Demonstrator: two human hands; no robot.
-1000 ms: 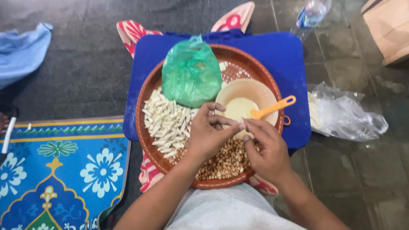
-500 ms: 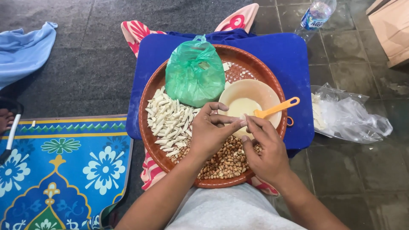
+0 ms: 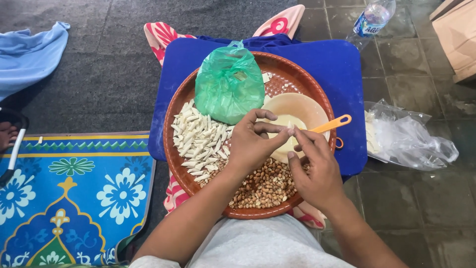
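A blue cloth (image 3: 27, 54) is seen on the dark carpet; a plastic water bottle (image 3: 373, 20) and a clear plastic bag (image 3: 411, 139) are laid on the tiles.

Looked like a home floor used for food preparation: grey stone tiles (image 3: 416, 208), dark carpet (image 3: 99, 74), patterned blue mat (image 3: 69, 198), round woven tray (image 3: 173, 129) on a lap.

Left hand (image 3: 253, 144) and right hand (image 3: 315, 171) sit slightly lower and further right over the round brown woven tray (image 3: 178, 106) than a second ago; fingertips now pinch together above the cream plastic bowl (image 3: 302, 106). View shifts a little.
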